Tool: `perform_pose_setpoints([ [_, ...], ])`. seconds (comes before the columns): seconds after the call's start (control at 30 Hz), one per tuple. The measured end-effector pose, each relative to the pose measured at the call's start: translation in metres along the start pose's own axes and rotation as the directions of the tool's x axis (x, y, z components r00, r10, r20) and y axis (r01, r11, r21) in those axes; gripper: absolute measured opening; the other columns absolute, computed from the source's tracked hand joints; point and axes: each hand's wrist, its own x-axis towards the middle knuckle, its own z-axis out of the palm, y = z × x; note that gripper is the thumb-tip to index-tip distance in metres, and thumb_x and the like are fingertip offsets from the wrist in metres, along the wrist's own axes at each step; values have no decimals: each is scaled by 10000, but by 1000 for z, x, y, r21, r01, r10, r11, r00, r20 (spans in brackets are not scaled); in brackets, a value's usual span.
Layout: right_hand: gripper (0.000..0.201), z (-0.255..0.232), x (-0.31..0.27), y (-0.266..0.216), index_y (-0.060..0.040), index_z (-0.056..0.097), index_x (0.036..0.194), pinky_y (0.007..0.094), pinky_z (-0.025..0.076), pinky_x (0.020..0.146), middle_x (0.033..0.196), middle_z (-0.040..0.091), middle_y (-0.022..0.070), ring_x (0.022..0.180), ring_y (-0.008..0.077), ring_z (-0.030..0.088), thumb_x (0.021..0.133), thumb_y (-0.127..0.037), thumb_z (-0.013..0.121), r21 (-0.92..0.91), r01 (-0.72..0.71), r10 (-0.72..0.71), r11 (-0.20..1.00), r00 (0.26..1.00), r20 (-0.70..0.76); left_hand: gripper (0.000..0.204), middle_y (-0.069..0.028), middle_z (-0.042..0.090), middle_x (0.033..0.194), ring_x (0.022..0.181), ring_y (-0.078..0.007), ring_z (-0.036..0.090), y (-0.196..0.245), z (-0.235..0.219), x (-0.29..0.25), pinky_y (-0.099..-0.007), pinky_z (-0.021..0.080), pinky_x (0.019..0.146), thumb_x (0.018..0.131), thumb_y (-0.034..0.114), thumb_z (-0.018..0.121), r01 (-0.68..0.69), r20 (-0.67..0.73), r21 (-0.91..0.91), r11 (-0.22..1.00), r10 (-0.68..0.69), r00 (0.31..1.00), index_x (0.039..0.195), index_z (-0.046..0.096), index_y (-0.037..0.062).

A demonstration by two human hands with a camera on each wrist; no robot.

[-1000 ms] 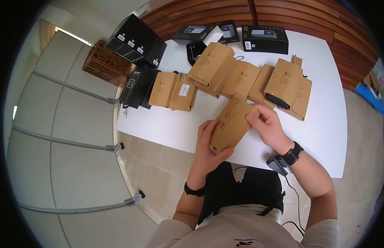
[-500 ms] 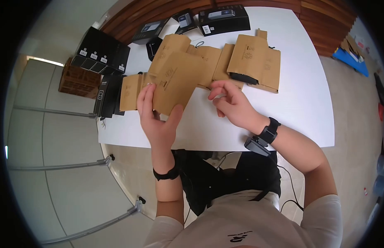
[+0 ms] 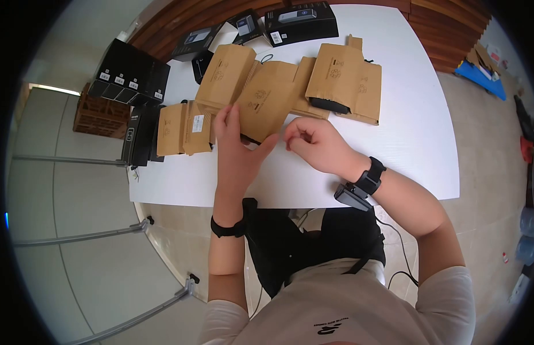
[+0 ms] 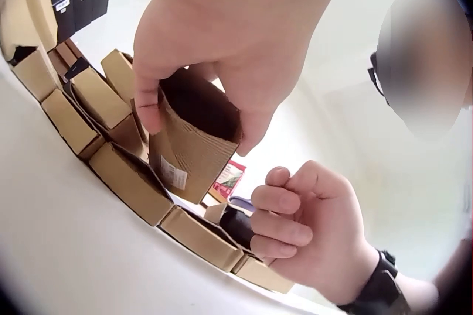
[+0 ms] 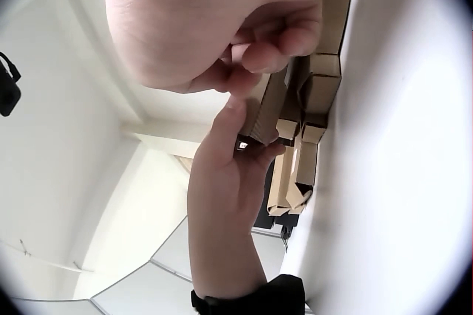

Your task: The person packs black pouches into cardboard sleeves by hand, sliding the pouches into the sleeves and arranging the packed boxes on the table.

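My left hand (image 3: 247,129) grips a flat brown cardboard box (image 3: 268,102) from below, thumb on one side and fingers on the other, and holds it tilted above the white table (image 3: 416,144). In the left wrist view the box (image 4: 194,154) shows its open dark end under the left hand (image 4: 199,127). My right hand (image 3: 306,141) hovers just right of the box with its fingers curled in and nothing visible in them. It appears as a loose fist (image 4: 299,230) in the left wrist view. The right wrist view has the curled right hand (image 5: 251,42) above the left hand (image 5: 222,182) and the box (image 5: 270,112).
Several more brown cardboard boxes (image 3: 342,80) lie in a row across the table behind the hands. Black product boxes (image 3: 301,20) stand at the far edge and more (image 3: 129,75) at the left corner. A wooden crate (image 3: 97,115) sits on the floor to the left.
The right hand let go of the box and curled shut. The left hand alone carried the box up and away toward the row of cardboard boxes.
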Motion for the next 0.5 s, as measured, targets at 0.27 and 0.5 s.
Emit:
perform_pose_setpoints([
  [0.27, 111, 1, -3, -5, -25, 608, 1000, 220, 453, 565, 788, 605, -9, 604, 51, 552, 902, -43, 558, -53, -87, 87, 995, 996, -3, 861, -178, 299, 1467, 1161, -259, 514, 10, -6, -5, -320, 492, 861, 779, 222, 808, 40, 120, -41, 998, -35, 992, 1443, 334, -55],
  [0.5, 246, 3, 0, 1, -35, 582, 1125, 249, 450, 565, 706, 606, 33, 587, 88, 582, 898, -129, 591, 144, -131, 147, 981, 983, -110, 781, -233, 401, 1398, 1140, -311, 551, 11, -7, 1, -352, 511, 878, 846, 236, 738, -44, 140, 119, 992, 27, 990, 1428, 329, -87],
])
